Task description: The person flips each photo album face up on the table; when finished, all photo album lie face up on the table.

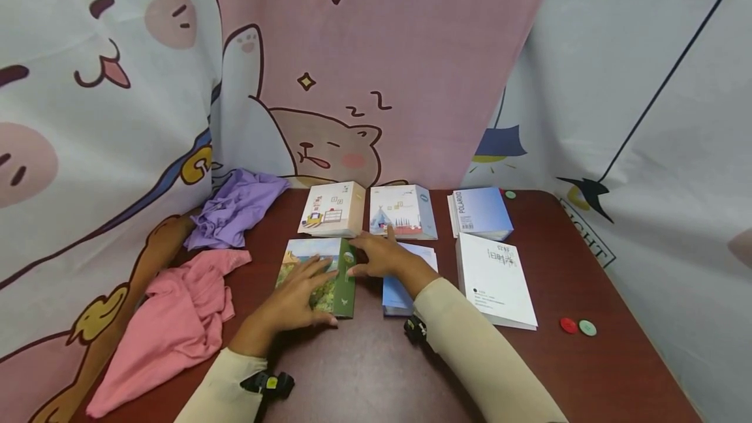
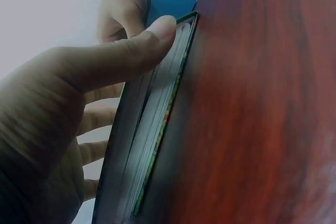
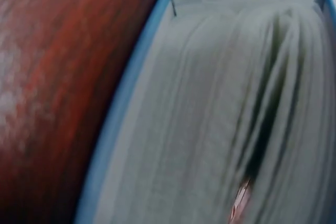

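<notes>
A photo album (image 1: 344,289) with a green spine and landscape cover lies on the table. My left hand (image 1: 298,294) rests on its cover with fingers spread. In the left wrist view, the left thumb (image 2: 126,59) lies along the near edge of the album's pages. At the album's far right corner is my right hand (image 1: 384,256), fingers extended and thumb close to the spine. Under the right forearm is a blue album (image 1: 398,292), partly hidden; its page edges (image 3: 210,103) fill the right wrist view.
Two white-covered albums (image 1: 335,207) (image 1: 402,211) stand behind. Rightward lie a blue POLAROID album (image 1: 484,211) and a white album (image 1: 496,279). Purple cloth (image 1: 241,207) and pink cloth (image 1: 182,312) lie left. Red (image 1: 568,325) and green discs (image 1: 587,328) sit on the right side.
</notes>
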The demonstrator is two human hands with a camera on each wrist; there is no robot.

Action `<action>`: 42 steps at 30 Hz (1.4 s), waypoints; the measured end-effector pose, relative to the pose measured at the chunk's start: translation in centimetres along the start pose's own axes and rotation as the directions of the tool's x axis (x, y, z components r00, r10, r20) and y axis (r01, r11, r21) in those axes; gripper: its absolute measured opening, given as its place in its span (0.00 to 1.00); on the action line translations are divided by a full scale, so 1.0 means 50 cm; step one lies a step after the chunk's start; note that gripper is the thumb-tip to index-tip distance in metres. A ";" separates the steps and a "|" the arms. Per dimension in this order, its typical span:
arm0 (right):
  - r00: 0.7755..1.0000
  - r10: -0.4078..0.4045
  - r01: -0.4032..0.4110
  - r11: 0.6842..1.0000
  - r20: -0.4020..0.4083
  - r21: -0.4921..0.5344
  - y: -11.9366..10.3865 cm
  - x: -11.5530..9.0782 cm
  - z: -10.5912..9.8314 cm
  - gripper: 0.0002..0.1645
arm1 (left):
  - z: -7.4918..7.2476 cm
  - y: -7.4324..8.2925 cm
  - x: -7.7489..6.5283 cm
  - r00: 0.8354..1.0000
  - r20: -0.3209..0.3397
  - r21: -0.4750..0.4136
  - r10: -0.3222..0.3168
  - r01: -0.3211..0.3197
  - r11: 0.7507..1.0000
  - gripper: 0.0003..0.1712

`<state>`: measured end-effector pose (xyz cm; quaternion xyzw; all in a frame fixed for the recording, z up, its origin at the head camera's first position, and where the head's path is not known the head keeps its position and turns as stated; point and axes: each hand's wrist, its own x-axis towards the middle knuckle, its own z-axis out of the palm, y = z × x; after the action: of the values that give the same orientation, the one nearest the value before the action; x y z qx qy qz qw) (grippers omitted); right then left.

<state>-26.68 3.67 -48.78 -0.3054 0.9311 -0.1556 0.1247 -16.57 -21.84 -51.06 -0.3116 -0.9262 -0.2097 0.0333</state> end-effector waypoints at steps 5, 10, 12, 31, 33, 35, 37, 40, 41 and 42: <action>1.000 -0.002 0.002 0.999 0.001 -0.035 -0.008 0.002 -0.002 0.51 | -0.001 0.002 0.002 1.000 -0.003 0.008 -0.012 0.012 1.000 0.56; 1.000 0.008 -0.008 0.999 0.010 -0.034 -0.012 0.002 -0.002 0.51 | 0.000 0.003 0.002 1.000 -0.008 0.007 -0.009 0.009 1.000 0.53; 1.000 0.007 -0.007 1.000 0.003 -0.016 -0.011 0.002 -0.002 0.51 | 0.000 0.004 0.001 1.000 -0.011 0.003 -0.001 0.001 1.000 0.52; 0.976 -0.148 0.191 0.933 -0.157 0.306 0.028 -0.028 -0.026 0.52 | -0.002 0.001 -0.008 0.968 -0.228 -0.160 0.100 -0.139 0.977 0.49; 0.964 -0.170 0.230 0.920 -0.206 0.318 0.031 -0.029 -0.025 0.51 | -0.003 0.002 -0.008 0.967 -0.240 -0.199 0.083 -0.133 0.971 0.49; 0.949 -0.188 0.269 0.902 -0.253 0.339 0.031 -0.032 -0.023 0.51 | -0.003 0.003 -0.008 0.962 -0.260 -0.222 0.077 -0.137 0.965 0.49; 0.935 -0.198 0.301 0.881 -0.293 0.366 0.030 -0.034 -0.022 0.52 | -0.003 0.003 -0.008 0.955 -0.286 -0.234 0.078 -0.148 0.961 0.49; 0.931 -0.189 0.319 0.840 -0.314 0.439 0.022 -0.040 -0.022 0.56 | -0.001 0.004 -0.006 0.936 -0.338 -0.254 0.096 -0.189 0.948 0.49; 0.933 -0.179 0.317 0.820 -0.312 0.477 0.019 -0.042 -0.022 0.58 | -0.001 0.004 -0.004 0.930 -0.354 -0.264 0.102 -0.204 0.943 0.49; 0.936 -0.166 0.311 0.803 -0.311 0.509 0.016 -0.044 -0.022 0.60 | 0.000 0.005 -0.003 0.923 -0.369 -0.274 0.106 -0.217 0.937 0.49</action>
<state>-25.72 5.85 -47.76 -0.3498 0.8084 -0.4686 0.0677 -16.31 -21.76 -51.01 -0.3470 -0.8317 -0.4007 0.1651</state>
